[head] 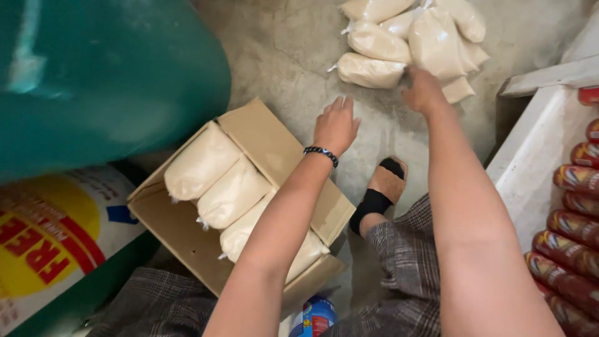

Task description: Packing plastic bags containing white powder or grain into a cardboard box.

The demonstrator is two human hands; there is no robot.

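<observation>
A cardboard box (181,234) sits on the concrete floor at lower left, holding several clear bags of pale granular stuff (215,178) in a row. A pile of the same bags (374,47) lies on the floor at the top. My right hand (422,90) reaches to that pile and closes on the lower end of one bag (437,43). My left hand (336,125), with a dark bead bracelet on the wrist, hovers with fingers spread over the box's far flap (268,137), holding nothing.
A big teal drum (106,68) fills the upper left, with a printed white sack (50,237) below it. A white shelf (530,168) with red packets (577,218) stands on the right. My sandalled foot (384,187) rests beside the box.
</observation>
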